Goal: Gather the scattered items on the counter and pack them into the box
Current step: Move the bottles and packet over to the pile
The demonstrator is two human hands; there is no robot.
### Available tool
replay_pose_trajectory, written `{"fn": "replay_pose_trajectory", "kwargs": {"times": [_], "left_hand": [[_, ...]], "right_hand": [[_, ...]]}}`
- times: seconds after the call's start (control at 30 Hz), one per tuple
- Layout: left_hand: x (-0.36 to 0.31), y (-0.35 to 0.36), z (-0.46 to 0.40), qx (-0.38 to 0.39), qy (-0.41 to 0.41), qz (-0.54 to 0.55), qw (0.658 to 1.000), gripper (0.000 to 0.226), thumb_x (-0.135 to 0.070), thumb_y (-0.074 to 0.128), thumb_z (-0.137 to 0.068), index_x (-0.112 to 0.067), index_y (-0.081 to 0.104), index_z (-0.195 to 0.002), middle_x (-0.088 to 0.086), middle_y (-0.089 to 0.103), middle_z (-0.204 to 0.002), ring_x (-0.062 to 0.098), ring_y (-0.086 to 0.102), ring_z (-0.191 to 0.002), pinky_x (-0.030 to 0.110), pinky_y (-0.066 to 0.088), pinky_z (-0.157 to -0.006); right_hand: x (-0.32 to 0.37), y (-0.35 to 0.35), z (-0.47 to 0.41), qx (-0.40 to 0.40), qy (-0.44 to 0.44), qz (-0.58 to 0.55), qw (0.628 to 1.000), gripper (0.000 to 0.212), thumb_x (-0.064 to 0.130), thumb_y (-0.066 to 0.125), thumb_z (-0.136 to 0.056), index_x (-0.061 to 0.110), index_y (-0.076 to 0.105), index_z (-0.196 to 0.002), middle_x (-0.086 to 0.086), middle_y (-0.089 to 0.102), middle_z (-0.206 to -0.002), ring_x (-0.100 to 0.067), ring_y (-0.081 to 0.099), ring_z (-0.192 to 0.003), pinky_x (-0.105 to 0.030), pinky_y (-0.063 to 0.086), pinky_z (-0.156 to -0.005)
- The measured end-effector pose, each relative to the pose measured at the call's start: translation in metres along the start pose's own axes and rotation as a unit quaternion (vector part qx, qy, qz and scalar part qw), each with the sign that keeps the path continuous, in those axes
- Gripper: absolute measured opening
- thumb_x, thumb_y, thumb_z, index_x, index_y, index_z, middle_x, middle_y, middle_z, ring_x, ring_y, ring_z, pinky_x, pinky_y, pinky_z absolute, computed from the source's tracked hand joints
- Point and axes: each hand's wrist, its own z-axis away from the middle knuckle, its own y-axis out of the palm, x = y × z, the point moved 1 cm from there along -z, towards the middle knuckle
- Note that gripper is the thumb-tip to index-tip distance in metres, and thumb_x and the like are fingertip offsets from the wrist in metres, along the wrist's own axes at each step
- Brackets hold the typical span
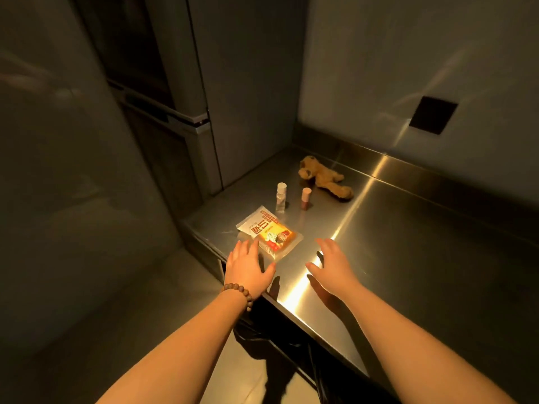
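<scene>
While both arms reach forward over the near corner of the steel counter, neither hand holds anything. The left hand hovers palm down with fingers straight and loosely spread, its fingertips at the near-left edge of the snack packet; whether they touch the wrapper cannot be told. A beaded bracelet circles that wrist. The right hand is likewise spread wide and relaxed, thumb out to 9 o'clock, above bare steel at 3 o'clock of the packet and apart from it.

The packet lies flat near the counter's left edge, close to the corner where that edge meets the front edge. At 12 o'clock from it stands a clear bottle with a white cap, upright, and just at 3 o'clock of that a shorter pink-capped bottle, also upright; the two stand near each other but apart. Beyond them, toward 1 o'clock, a brown plush bear lies on its side, close to the raised back lip of the counter.

From the items toward 3 o'clock the steel surface runs wide and bare. At 9 o'clock the counter drops off to the floor, with a tall grey cabinet rising at 11 o'clock beside the far-left corner. A dark square plate sits on the wall at 2 o'clock.
</scene>
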Motion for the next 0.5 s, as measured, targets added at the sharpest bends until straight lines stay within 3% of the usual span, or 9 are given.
{"fn": "replay_pose_trajectory", "kwargs": {"times": [0.13,0.27,0.37,0.5], "left_hand": [[0.008,0.008,-0.034,0.004,-0.006,0.001,1.000,0.085,-0.068,0.041,-0.080,-0.025,0.010,-0.146,0.003,0.010,-0.156,0.026,0.004,-0.143,0.043,0.006,-0.114],[0.003,0.009,-0.087,0.004,0.015,0.059,0.998,0.092,-0.066,0.053,-0.077,-0.026,0.008,-0.147,-0.001,0.010,-0.156,0.022,0.006,-0.143,0.042,0.008,-0.116],[-0.004,0.005,-0.136,0.014,0.029,0.126,0.991,0.096,-0.056,0.063,-0.076,-0.027,0.007,-0.147,-0.002,0.012,-0.156,0.018,0.012,-0.143,0.040,0.018,-0.115],[-0.016,0.009,-0.187,0.052,0.043,0.191,0.979,0.099,-0.049,0.071,-0.073,-0.029,0.008,-0.147,-0.002,0.018,-0.154,0.015,0.026,-0.137,0.026,0.024,-0.105]], "right_hand": [[0.012,0.006,-0.046,-0.045,0.032,-0.088,0.995,0.084,0.047,0.071,-0.077,0.035,0.022,-0.144,0.002,0.023,-0.153,-0.021,0.033,-0.136,-0.038,0.038,-0.103],[0.016,0.004,-0.102,-0.095,0.043,-0.194,0.975,0.090,0.044,0.076,-0.073,0.039,0.018,-0.143,0.004,0.026,-0.151,-0.022,0.034,-0.135,-0.038,0.038,-0.102],[0.017,0.005,-0.144,-0.109,0.045,-0.243,0.963,0.092,0.039,0.076,-0.074,0.040,0.015,-0.143,0.005,0.024,-0.153,-0.021,0.029,-0.139,-0.038,0.033,-0.105],[0.020,0.012,-0.182,-0.105,0.067,-0.255,0.959,0.090,0.033,0.075,-0.077,0.039,0.016,-0.145,0.005,0.029,-0.152,-0.022,0.031,-0.138,-0.040,0.034,-0.105]]}}
